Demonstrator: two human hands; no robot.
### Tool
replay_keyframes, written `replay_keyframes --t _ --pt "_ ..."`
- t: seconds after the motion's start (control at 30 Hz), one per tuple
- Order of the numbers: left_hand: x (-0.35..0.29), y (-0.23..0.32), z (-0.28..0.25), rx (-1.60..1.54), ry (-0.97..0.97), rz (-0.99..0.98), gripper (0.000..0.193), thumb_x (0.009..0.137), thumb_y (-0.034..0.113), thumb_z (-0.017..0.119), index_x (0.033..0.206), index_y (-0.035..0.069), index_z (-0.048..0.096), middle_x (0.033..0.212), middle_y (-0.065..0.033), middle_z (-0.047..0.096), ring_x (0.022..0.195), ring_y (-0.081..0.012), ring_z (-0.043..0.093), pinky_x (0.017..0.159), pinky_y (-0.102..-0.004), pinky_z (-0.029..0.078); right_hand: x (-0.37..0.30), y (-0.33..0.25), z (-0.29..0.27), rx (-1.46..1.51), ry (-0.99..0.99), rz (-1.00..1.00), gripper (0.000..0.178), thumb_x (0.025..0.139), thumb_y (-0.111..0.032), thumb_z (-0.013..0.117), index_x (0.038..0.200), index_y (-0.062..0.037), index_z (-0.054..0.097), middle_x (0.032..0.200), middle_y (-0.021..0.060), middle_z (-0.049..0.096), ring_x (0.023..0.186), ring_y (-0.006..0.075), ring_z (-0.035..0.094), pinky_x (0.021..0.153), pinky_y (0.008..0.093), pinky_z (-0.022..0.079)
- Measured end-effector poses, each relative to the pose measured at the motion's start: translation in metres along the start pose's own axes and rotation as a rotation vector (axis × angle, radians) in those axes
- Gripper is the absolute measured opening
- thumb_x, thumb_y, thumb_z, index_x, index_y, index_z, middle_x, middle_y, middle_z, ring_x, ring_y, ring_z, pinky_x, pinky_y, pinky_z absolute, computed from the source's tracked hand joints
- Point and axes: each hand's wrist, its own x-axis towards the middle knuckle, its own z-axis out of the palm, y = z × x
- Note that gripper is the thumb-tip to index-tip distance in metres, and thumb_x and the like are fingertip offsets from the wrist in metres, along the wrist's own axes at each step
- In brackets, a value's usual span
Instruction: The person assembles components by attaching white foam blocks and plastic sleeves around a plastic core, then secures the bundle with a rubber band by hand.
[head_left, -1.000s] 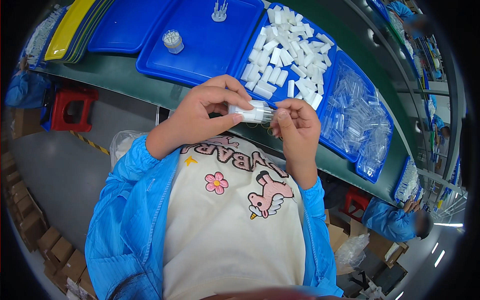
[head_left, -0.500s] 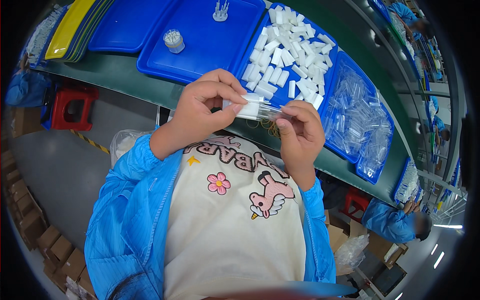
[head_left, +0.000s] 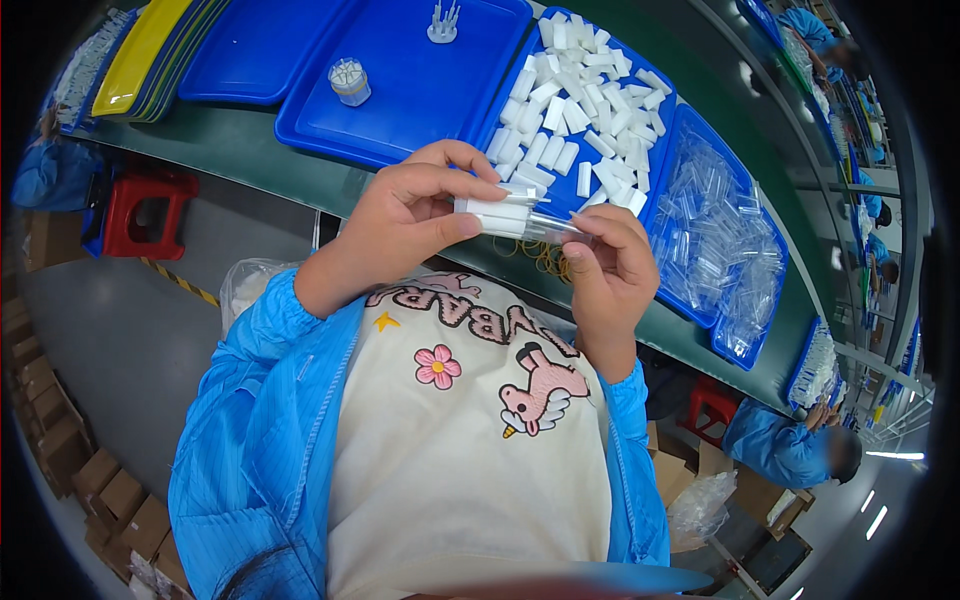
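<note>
My left hand (head_left: 415, 205) is closed round a cluster of white plastic pieces (head_left: 497, 216), with its thumb below and its fingers above. From the right, my right hand (head_left: 612, 262) pinches clear plastic tubes (head_left: 553, 229) between thumb and fingers. The tubes meet the right end of the white pieces; how far one goes over the other is hard to make out. Both hands are above the table's near edge, in front of my chest. Thin tan rubber bands (head_left: 545, 262) lie on the table just behind the held parts.
A blue tray (head_left: 600, 35) of white pieces stands beyond my hands. Right of it, another blue tray (head_left: 735, 345) holds clear tubes. A blue tray (head_left: 420, 100) at the left bears a round container (head_left: 349, 82) and a pronged holder (head_left: 443, 22). A red stool (head_left: 150, 215) is left.
The clear tubes and white pieces have turned slightly in my hands and show more plainly. My right hand has shifted a little to the right and down.
</note>
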Motion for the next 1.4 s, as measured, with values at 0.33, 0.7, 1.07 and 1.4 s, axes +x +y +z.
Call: replay_keyframes --t 0.33,0.7,1.07,1.4 --pt "-0.005 -0.009 -0.007 -0.108 -0.065 0.043 0.033 0.078 -0.004 0.072 0.111 -0.001 0.068 0.118 -0.0105 0.051 0.106 -0.0175 0.056 0.09 -0.0291 0.052 -0.001 -0.004 -0.002 0.006 -0.063 -0.027 0.026 0.078 0.007 0.073 0.103 0.0044 0.065 0.106 0.0127 0.057 0.085 0.0178 0.062 0.072 0.0277 0.055" --pt "-0.004 0.005 -0.002 0.144 -0.082 0.02 0.034 0.076 -0.005 0.072 0.109 0.002 0.07 0.115 -0.0091 0.053 0.099 -0.0158 0.059 0.079 -0.0253 0.057 -0.01 0.007 0.007 -0.007 0.015 -0.135 0.027 0.08 0.01 0.071 0.105 0.0047 0.062 0.108 0.0143 0.055 0.086 0.0194 0.064 0.075 0.0305 0.057" --pt "0.004 0.024 -0.005 0.462 -0.201 0.027 0.029 0.079 0.003 0.069 0.108 0.006 0.071 0.111 -0.0077 0.056 0.099 -0.017 0.057 0.076 -0.0264 0.049 -0.011 0.014 0.005 -0.008 0.008 -0.094 0.026 0.082 0.008 0.069 0.106 0.0049 0.061 0.11 0.015 0.055 0.086 0.0199 0.066 0.076 0.03 0.058" --pt "0.003 0.02 -0.001 0.387 -0.125 -0.062 0.023 0.082 -0.001 0.066 0.104 0.004 0.071 0.11 -0.0084 0.055 0.096 -0.015 0.057 0.077 -0.0264 0.05 -0.009 0.014 0.004 0.049 -0.032 -0.026 0.024 0.081 0.008 0.071 0.104 0.0044 0.063 0.111 0.014 0.056 0.088 0.0183 0.065 0.076 0.0296 0.059"
